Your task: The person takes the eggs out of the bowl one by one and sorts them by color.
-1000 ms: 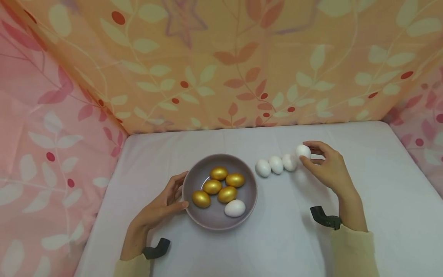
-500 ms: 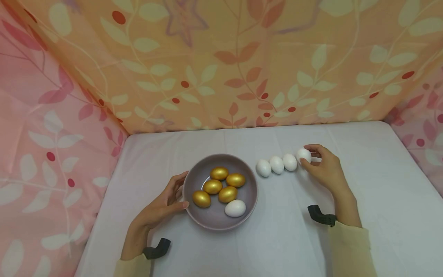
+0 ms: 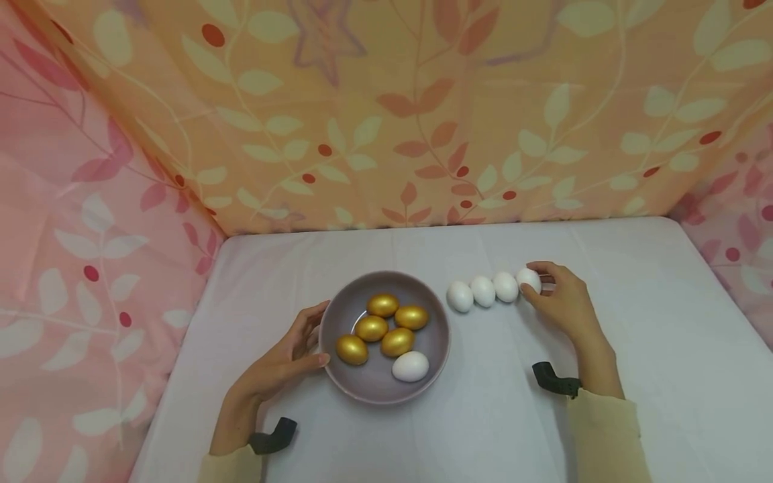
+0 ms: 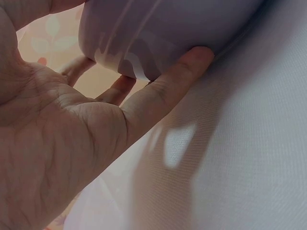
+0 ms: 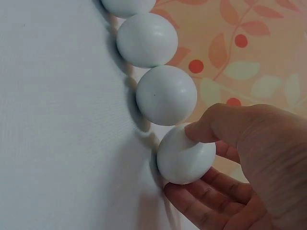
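A mauve bowl (image 3: 386,394) holds several gold eggs (image 3: 371,329) and one white egg (image 3: 410,367) near its front. My left hand (image 3: 280,363) holds the bowl from the left, thumb at the rim; in the left wrist view its fingertips touch the outer wall. To the right of the bowl, several white eggs (image 3: 483,292) form a row on the table. At the row's right end, my right hand (image 3: 564,302) pinches a white egg (image 5: 184,160) between thumb and fingers. This egg sits next to its neighbour, low at the cloth.
White cloth covers the table (image 3: 483,402). A patterned orange curtain (image 3: 362,134) hangs along the back edge, with pink curtains (image 3: 90,268) at the sides. Dark camera mounts (image 3: 274,436) are on both wrists.
My right hand has lowered the white egg toward the cloth at the row's right end, the forearm shifting slightly left. The left hand and the bowl stay put.
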`<state>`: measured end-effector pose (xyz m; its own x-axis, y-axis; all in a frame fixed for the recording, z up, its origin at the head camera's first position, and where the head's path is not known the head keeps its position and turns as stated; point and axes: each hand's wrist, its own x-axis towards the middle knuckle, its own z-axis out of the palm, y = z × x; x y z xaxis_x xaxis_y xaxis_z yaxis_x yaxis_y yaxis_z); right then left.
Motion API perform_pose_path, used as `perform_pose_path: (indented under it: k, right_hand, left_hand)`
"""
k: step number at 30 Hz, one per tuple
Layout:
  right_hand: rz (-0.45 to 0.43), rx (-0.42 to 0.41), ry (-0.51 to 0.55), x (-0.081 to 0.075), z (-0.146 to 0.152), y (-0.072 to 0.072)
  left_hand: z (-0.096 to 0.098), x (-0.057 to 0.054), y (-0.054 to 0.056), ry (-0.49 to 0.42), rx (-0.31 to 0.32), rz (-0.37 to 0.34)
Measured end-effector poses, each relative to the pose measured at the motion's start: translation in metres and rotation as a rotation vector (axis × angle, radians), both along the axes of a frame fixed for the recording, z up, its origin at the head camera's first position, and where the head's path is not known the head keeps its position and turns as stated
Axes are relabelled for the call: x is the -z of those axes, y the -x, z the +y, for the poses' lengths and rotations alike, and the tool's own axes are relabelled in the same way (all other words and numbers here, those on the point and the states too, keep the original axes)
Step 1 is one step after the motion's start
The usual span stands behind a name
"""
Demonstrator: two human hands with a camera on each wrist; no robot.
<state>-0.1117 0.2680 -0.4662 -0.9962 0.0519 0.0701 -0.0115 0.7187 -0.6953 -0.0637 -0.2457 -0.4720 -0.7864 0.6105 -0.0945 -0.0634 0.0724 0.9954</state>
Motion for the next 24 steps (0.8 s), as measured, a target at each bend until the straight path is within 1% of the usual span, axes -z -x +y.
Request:
perform_pose_path:
  k: [6,10,13,15,19,21,24]
  right_hand:
    - [0.004,-0.009,-0.031,-0.001,-0.002,0.0]
    - [0.011,-0.016,-0.076,-0.007,-0.002,-0.002]
    - [0.017,0.0,-0.1,-0.013,-0.002,-0.004]
    - [0.026,0.014,-0.101,-0.016,-0.003,-0.005]
    - [0.057,0.025,-0.094,-0.02,-0.007,-0.005]
    - [0.072,0.025,-0.088,-0.021,-0.01,-0.005]
    - [0.076,0.024,-0.09,-0.022,-0.013,-0.009]
  left_hand:
    - [-0.001,0.0,0.0,0.001,0.0,0.0]
    - [-0.001,0.0,0.0,0.001,0.002,0.001]
    - [0.0,0.0,0.0,0.002,0.002,-0.005]
    - [0.0,-0.001,-0.001,0.001,0.004,-0.014]
    - [0.0,0.0,0.0,-0.002,0.004,-0.008]
    - [0.0,0.0,0.0,-0.004,-0.005,-0.009]
    - [0.001,0.003,-0.003,-0.009,-0.001,-0.015]
